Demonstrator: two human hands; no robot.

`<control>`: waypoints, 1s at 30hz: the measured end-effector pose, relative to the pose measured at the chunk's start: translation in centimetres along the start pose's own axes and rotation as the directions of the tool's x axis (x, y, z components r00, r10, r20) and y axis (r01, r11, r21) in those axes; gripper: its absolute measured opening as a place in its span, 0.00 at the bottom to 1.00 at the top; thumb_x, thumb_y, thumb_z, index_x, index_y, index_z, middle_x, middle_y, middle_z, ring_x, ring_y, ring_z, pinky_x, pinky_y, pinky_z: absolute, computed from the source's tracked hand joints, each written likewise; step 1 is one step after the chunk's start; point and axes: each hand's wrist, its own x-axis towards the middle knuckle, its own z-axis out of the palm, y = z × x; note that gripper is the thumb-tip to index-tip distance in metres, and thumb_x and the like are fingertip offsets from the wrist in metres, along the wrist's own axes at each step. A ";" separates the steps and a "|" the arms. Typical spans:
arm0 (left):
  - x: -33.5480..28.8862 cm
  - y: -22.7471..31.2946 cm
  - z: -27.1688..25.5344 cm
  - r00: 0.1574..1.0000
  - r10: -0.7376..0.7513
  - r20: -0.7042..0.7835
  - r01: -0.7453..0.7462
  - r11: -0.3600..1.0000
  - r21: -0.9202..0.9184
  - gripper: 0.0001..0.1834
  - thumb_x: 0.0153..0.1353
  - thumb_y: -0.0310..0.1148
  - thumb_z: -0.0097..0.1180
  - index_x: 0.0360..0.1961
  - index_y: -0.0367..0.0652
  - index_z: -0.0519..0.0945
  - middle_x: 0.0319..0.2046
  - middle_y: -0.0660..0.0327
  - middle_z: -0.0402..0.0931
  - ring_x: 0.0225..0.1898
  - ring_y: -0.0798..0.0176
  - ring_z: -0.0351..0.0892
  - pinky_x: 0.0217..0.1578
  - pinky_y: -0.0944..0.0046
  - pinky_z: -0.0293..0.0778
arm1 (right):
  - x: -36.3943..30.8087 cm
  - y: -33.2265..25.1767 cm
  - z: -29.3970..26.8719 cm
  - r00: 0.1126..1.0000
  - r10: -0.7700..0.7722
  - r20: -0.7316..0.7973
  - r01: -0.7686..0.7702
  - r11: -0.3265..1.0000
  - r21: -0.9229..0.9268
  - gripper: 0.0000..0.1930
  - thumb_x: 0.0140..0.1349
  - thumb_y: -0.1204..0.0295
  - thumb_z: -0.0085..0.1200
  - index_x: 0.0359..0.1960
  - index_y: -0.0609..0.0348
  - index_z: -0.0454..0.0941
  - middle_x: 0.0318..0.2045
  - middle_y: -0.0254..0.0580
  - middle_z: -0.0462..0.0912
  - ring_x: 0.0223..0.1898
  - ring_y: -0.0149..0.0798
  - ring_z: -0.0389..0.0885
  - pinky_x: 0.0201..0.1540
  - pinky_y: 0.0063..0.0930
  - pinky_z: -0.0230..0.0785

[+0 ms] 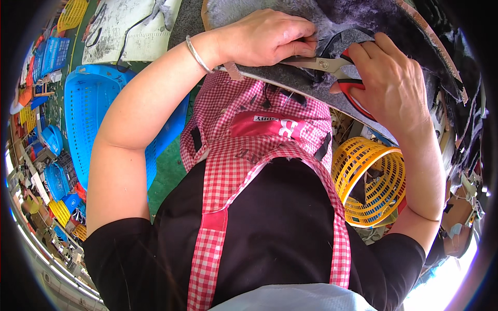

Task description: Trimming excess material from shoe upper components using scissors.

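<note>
My right hand (390,78) is closed round the red and black handles of a pair of scissors (322,64). The steel blades point left, toward my other hand, and their tips are hidden beneath its fingers. My left hand (270,37) is closed in a pinch beside the blades; what it pinches is hidden. Around both hands lies grey fur material (342,14), light at the left and darker toward the right. Close to the scissors' pivot a black strip or cord (334,45) curves over a dark grey surface.
A large blue plastic basket (78,119) stands on the left, below a pale board (129,31) with a black cord. Below my right forearm is a yellow slatted basket (345,173) with dark pieces inside. More coloured baskets (56,54) line the far left.
</note>
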 end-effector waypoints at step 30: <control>1.0 -1.0 -0.6 0.989 -0.141 -0.034 0.116 0.909 -0.401 0.12 0.78 0.34 0.55 0.40 0.35 0.76 0.31 0.55 0.76 0.34 0.65 0.74 0.37 0.59 0.72 | 1.8 0.7 0.3 0.996 -0.040 -0.076 0.041 0.999 0.020 0.29 0.43 0.48 0.76 0.37 0.56 0.81 0.32 0.35 0.82 0.43 0.41 0.83 0.38 0.36 0.80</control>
